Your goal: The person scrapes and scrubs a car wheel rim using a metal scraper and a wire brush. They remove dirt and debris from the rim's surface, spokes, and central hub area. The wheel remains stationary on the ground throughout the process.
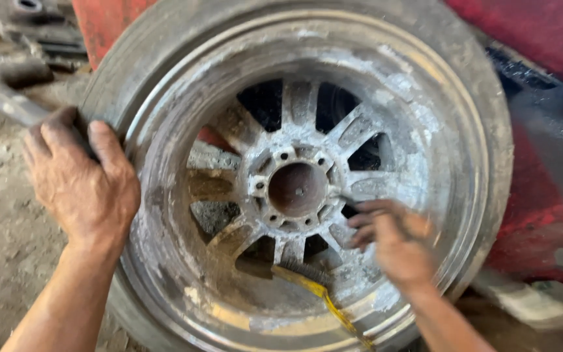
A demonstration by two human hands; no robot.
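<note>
The left hand (83, 179) at frame left clamps curled fingers over the tyre (122, 72), which should hold firm while the blurred right hand (392, 241), fingers bunched at centre-right, works the crusted alloy rim (418, 124).

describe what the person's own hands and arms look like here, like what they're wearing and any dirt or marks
Both forearms are bare: no sleeves, gloves, watch or rings in view. The left hand is smeared with dark grime over the knuckles and fingertips. The right hand is motion-blurred, with blackened fingers; finer marks cannot be told.
</note>
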